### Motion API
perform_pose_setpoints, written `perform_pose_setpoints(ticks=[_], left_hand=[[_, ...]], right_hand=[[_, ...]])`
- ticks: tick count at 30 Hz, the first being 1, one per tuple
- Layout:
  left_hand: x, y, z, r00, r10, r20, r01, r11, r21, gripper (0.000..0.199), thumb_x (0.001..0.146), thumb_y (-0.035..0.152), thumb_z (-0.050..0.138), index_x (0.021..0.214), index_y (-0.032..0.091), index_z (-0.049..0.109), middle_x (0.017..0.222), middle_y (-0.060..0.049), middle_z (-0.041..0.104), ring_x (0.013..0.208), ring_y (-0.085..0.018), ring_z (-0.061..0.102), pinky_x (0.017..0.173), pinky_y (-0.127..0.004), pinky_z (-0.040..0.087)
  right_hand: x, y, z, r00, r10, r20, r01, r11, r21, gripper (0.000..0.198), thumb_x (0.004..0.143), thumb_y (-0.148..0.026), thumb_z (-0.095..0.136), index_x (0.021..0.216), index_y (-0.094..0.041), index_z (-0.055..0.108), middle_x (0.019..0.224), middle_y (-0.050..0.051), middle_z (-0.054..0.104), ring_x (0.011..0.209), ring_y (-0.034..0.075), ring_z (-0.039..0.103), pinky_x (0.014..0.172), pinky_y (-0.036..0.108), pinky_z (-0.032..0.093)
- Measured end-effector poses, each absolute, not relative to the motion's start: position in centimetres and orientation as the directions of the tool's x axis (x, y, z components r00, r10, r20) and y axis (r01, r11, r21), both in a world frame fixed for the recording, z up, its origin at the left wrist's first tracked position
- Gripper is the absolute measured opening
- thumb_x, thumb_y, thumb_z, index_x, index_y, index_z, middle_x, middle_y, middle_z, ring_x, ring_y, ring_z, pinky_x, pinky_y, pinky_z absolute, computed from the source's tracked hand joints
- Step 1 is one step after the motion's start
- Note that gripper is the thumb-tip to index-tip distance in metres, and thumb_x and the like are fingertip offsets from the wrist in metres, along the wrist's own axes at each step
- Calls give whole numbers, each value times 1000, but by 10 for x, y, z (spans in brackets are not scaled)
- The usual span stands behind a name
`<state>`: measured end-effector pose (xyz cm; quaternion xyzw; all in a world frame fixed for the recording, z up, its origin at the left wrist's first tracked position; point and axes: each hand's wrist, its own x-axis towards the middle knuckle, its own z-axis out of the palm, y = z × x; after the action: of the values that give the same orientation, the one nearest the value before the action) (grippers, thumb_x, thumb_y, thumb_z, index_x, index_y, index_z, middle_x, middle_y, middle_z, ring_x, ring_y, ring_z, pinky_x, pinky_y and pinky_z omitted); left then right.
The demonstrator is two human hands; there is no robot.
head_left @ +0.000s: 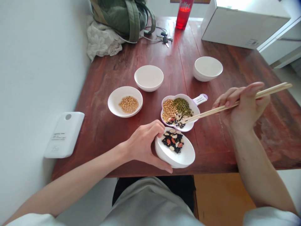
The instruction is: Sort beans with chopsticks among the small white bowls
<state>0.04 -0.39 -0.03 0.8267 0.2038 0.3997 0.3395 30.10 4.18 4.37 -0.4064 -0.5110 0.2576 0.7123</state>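
My left hand [148, 144] grips a white bowl [185, 160] by its side, tilting it toward the scalloped dish. Black beans [174, 147] mixed with white and reddish beans lie in that bowl. Just behind its rim sits the purple-edged dish [189, 127] with a short handle. Yellow soybeans [168, 110], green mung beans [182, 105] and some black and pale beans [180, 121] share the dish. A pair of wooden chopsticks [215, 110] is held in my right hand [244, 103]; the tips reach the black and pale beans in the dish.
A bowl of soybeans [111, 103] stands left of the dish. Behind are a second white bowl [149, 77] and a third [208, 67]. A white power bank [66, 135] lies by the wall. Farther back are a green backpack [117, 18], keys [166, 39], a red bottle [183, 15] and a white box [242, 26].
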Motion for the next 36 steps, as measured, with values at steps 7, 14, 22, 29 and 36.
perform_pose_setpoints(ticks=[7, 14, 22, 29, 36], left_hand=[[1, -3, 1, 595, 611, 522, 67, -685, 725, 86, 55, 74, 101, 97, 26, 44, 93, 0, 65, 74, -16, 62, 64, -28, 52], [1, -4, -1, 605, 616, 505, 86, -681, 728, 87, 53, 75, 101, 98, 26, 44, 92, -1, 66, 74, -18, 64, 64, -30, 54], [1, -4, -1, 600, 615, 511, 81, -683, 726, 88, 53, 77, 100, 98, 26, 44, 92, -1, 66, 74, -18, 65, 64, -30, 54], [1, -3, -1, 599, 611, 518, 79, -688, 721, 88, 54, 76, 101, 98, 26, 43, 92, 0, 66, 73, -17, 64, 64, -29, 54], [1, -3, 1, 610, 607, 509, 88, -690, 718, 87, 54, 74, 101, 97, 26, 43, 93, -1, 66, 73, -17, 63, 65, -30, 53]], right_hand=[[298, 29, 33, 123, 818, 561, 168, 540, -824, 66, 104, -61, 69, 51, -21, 65, 52, 3, 65, 46, 18, 65, 44, 30, 49], [296, 30, 35, 105, 857, 505, 113, 494, -862, 71, 100, -67, 70, 47, -20, 61, 47, 2, 58, 41, 17, 61, 38, 27, 41], [308, 45, 44, 303, 802, 515, 14, 536, -844, 81, 89, -78, 77, 39, -22, 46, 37, -3, 41, 32, 13, 50, 32, 26, 41], [312, 34, 41, 136, 829, 543, 146, 525, -839, 73, 93, -71, 77, 43, -21, 57, 43, 2, 53, 40, 19, 60, 39, 32, 47], [312, 32, 40, -4, 833, 553, 180, 545, -819, 69, 102, -64, 69, 49, -20, 64, 48, 5, 63, 43, 19, 64, 38, 28, 39]])
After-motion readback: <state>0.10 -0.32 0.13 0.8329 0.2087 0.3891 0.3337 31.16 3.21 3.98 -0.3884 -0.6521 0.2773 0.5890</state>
